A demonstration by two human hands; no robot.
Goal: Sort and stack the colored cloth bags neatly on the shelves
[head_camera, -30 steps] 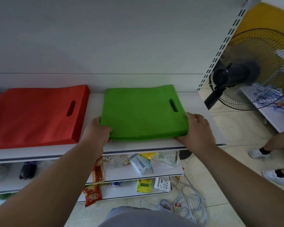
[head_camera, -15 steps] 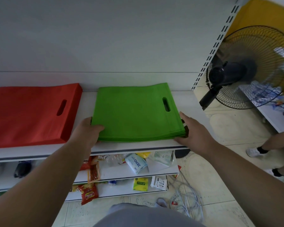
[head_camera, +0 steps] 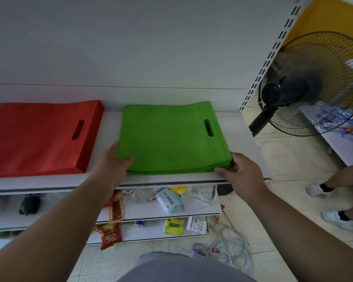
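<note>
A stack of green cloth bags (head_camera: 171, 139) lies flat on the white shelf (head_camera: 167, 178), its handle slot to the right. To its left sits a thicker stack of red cloth bags (head_camera: 39, 137). My left hand (head_camera: 110, 161) holds the green stack's front-left corner, with the thumb on top and the fingers along the left edge. My right hand (head_camera: 238, 171) cups the front-right corner; its thumb touches the front edge and its fingers touch the right edge.
Lower shelves (head_camera: 151, 212) hold snack packets, a tissue pack and small boxes. Cables (head_camera: 230, 245) lie on the tiled floor. A black standing fan (head_camera: 306, 88) is at the right, past the shelf upright. Another person's legs and white shoes (head_camera: 334, 200) are at far right.
My right hand slid from the green stack's right side to its front-right corner. My left thumb came up onto the stack's top. The stack stays on the shelf.
</note>
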